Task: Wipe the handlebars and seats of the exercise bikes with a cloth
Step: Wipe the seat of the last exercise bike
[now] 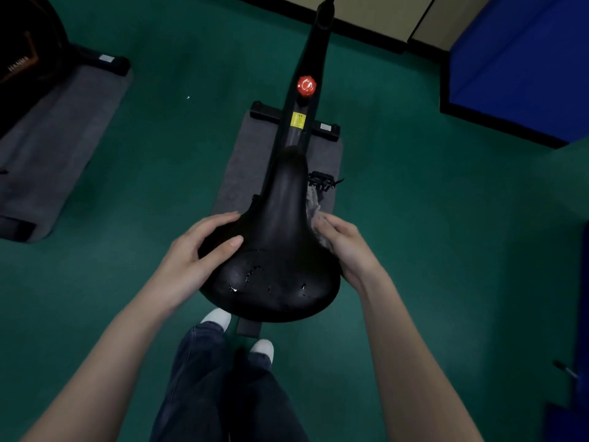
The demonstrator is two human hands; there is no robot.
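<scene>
A black exercise-bike seat [277,256] fills the middle of the view, its narrow nose pointing away from me and its wide rear scuffed and cracked. My left hand [197,253] grips the seat's left edge, thumb lying on top. My right hand [342,247] holds a pale grey cloth [314,204] against the seat's right side; most of the cloth is hidden under the hand and behind the seat. The bike's black frame [314,59] runs away from me with a red knob [306,85]. The handlebars are out of view.
The bike stands on a grey mat [242,173] on green floor. A second bike [28,59] on its own mat is at the far left. A blue padded block [522,65] stands at the right. My shoes [220,317] are just behind the seat.
</scene>
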